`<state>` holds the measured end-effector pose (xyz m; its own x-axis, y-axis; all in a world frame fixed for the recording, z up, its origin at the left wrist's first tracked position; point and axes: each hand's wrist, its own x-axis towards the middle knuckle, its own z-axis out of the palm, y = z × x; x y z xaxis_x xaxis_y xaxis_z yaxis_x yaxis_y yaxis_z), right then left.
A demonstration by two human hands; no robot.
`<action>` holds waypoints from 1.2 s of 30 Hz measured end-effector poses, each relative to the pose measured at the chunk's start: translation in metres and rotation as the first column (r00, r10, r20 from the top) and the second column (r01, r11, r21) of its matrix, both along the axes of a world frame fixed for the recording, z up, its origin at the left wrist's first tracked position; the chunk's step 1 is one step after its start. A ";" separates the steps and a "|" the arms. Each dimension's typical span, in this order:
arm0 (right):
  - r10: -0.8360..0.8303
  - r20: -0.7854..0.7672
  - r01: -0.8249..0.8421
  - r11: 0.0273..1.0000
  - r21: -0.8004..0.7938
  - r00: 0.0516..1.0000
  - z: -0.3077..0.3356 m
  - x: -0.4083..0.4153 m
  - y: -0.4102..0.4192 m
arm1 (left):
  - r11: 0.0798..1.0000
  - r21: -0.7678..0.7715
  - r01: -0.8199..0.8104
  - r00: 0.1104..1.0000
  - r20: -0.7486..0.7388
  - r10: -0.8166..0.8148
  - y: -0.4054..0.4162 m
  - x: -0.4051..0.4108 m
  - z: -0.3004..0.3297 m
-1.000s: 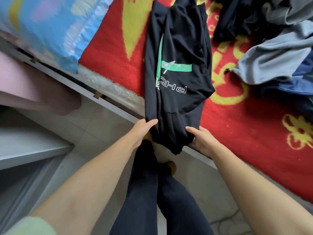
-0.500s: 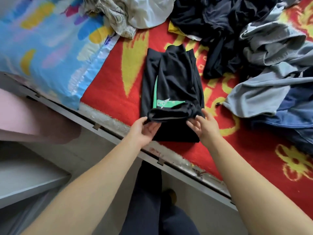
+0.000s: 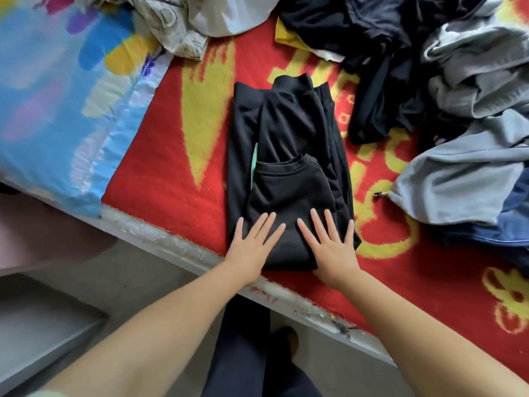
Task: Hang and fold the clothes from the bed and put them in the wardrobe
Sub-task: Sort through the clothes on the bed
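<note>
Both flat on the half-folded black sweatshirt (image 3: 289,179) near the bed edge (image 3: 183,247), left hand (image 3: 252,247) and right hand (image 3: 332,247) with fingers straight, holding nothing; probably loose upper fold, liable to spring open or slide toward that edge once released.

Black sweatshirt (image 3: 286,179): lying flat on the red-and-yellow bed cover (image 3: 177,179) near the bed's edge, folded into a long narrow strip, its near end doubled back so the ribbed neckline is showing on top; a sliver of green print is peeking out at the left fold. Unfolded clothes pile (image 3: 446,90): lying crumpled, grey, black and blue, to the right and behind.
</note>
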<state>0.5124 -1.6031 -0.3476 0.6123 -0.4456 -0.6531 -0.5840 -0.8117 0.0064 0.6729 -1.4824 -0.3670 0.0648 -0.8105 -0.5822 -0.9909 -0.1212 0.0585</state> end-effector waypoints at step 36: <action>-0.252 0.445 0.303 0.952 -0.048 0.860 -0.051 0.110 -0.108 | 0.871 -0.397 -0.291 0.956 -0.092 0.278 -0.133 0.075 -0.047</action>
<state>0.6227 -1.7107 -0.3987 0.6599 -0.6930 -0.2904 -0.7507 -0.6246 -0.2154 0.7483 -1.6156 -0.4137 0.3155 -0.9239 -0.2163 -0.9139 -0.3573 0.1928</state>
